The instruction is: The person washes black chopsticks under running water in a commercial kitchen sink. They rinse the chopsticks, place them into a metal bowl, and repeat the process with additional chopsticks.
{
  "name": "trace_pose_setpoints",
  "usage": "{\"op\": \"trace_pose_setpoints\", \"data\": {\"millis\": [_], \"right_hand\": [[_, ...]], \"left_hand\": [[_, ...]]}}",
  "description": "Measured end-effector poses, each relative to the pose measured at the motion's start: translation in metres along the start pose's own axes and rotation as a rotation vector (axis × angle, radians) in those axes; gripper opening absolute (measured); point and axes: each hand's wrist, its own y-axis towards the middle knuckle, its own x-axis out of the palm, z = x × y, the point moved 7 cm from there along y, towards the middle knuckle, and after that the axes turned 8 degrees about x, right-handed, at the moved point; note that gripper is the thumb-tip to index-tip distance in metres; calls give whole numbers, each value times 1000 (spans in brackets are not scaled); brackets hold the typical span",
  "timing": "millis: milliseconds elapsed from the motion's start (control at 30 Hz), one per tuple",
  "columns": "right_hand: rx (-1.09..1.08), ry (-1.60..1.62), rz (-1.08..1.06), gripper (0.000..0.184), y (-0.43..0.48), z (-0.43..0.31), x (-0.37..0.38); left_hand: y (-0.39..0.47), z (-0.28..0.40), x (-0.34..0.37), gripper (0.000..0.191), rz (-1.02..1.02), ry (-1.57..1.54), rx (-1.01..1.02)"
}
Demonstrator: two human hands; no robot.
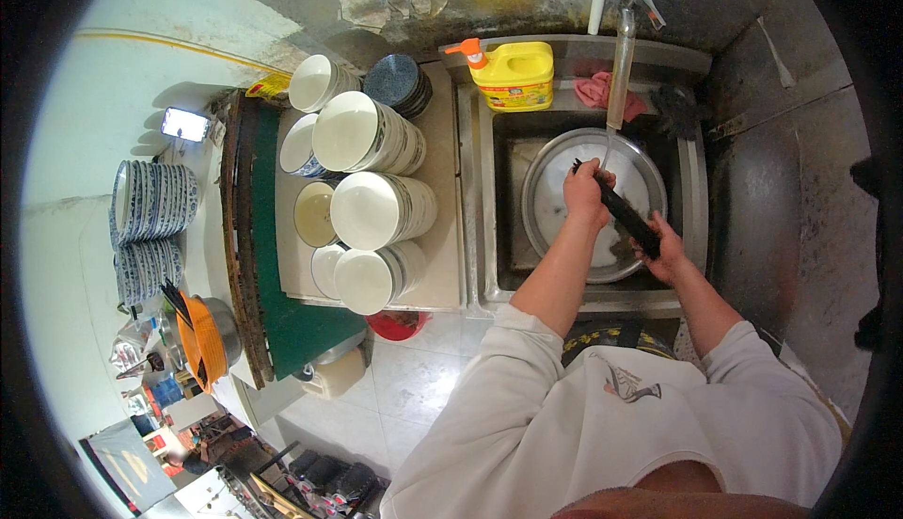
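Note:
A bundle of dark sticks, apparently black chopsticks (624,215), slants over a round metal basin (530,208) in the sink. My left hand (585,194) is closed around its upper end, just below the faucet spout. Around the lower end is my right hand (667,254), near the basin's right rim. Thin water runs from the faucet (622,67) beside my left hand. Whitish, sudsy-looking water (564,180) fills much of the basin, and the forearms partly cover it.
A yellow pump jug (518,78), a pink cloth (596,88) and a dark cloth or glove (681,109) lie along the sink's back ledge. Stacked white bowls (384,210) crowd the counter to the left. Farther left stand an orange colander (201,342) and patterned bowls (155,198).

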Motion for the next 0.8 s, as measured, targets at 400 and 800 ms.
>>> {"op": "trace_pose_setpoints", "data": {"millis": [400, 800], "right_hand": [[12, -51, -25, 33, 17, -5, -9], [-47, 53, 122, 30, -10, -17, -2]], "left_hand": [[1, 3, 5, 20, -80, -39, -39], [-2, 4, 4, 20, 11, -58, 45]]}}
